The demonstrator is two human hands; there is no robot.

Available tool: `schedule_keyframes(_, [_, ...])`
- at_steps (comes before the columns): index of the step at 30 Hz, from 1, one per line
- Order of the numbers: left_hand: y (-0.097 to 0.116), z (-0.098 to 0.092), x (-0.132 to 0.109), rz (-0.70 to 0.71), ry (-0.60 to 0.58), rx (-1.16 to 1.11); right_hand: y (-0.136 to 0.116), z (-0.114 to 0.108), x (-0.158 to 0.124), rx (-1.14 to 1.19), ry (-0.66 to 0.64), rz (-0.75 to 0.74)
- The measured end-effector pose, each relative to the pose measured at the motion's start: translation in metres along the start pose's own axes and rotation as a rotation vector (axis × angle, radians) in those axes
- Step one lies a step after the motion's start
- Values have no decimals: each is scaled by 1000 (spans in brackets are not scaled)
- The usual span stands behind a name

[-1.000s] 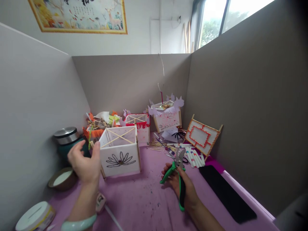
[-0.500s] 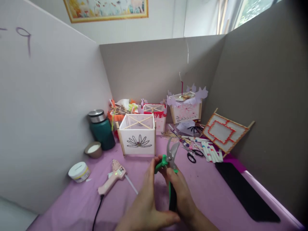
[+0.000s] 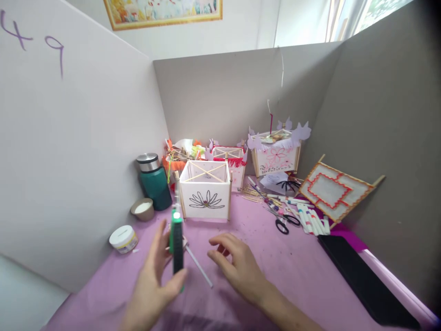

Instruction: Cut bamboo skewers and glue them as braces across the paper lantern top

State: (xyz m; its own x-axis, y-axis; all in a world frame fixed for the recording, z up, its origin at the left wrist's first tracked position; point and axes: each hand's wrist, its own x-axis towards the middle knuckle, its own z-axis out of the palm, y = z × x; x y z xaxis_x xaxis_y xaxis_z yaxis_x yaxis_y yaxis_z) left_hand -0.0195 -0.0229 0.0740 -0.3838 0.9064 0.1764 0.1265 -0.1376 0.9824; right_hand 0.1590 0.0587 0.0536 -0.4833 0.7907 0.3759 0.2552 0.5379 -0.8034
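Note:
My left hand (image 3: 155, 280) holds the green and black pruning shears (image 3: 177, 243) upright between thumb and fingers; their blades are blurred. To the right, my right hand (image 3: 237, 266) hovers over the purple cloth with curled fingers, thumb and fingertips apart and nothing between them. Behind the shears lies a hot glue gun, mostly hidden, with its white glue stick (image 3: 200, 266) sticking out toward the right hand. A white box lantern (image 3: 206, 202) with wooden corner sticks and a black flower drawing stands beyond both hands.
On the left are a green bottle (image 3: 155, 186), a small bowl (image 3: 143, 210) and a white tub (image 3: 123, 239). Black-handled scissors (image 3: 282, 226), markers (image 3: 312, 219) and a red-trimmed panel (image 3: 332, 191) lie right. More decorated lanterns (image 3: 277, 158) stand behind. A black slab (image 3: 365, 280) lies front right.
The shears have moved left in my left hand and turned edge-on. My right hand has let go of them and come away. The view has shifted slightly left.

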Motion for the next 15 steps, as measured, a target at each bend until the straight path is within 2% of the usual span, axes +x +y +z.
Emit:
schedule_keyframes(3, [2,-26,8,-47,187,-38,19,11,29,-435,-142,-19])
schedule_keyframes(5, [0,-35,9,-72,303,-28,29,27,54,-699,-251,-49])
schedule_keyframes(6, [-2,-37,8,-83,325,-22,33,37,65,-749,-282,-51])
schedule_keyframes(8, [-8,-39,3,-109,311,-15,37,54,84,-795,-328,-59])
schedule_keyframes(11, [-24,-42,-5,-151,205,-25,38,67,93,-819,-377,-88])
schedule_keyframes(13, [-41,-45,-5,-140,125,-58,36,61,87,-835,-394,-101])
schedule_keyframes(15, [-61,-44,0,-100,94,-108,34,43,72,-840,-427,-72])
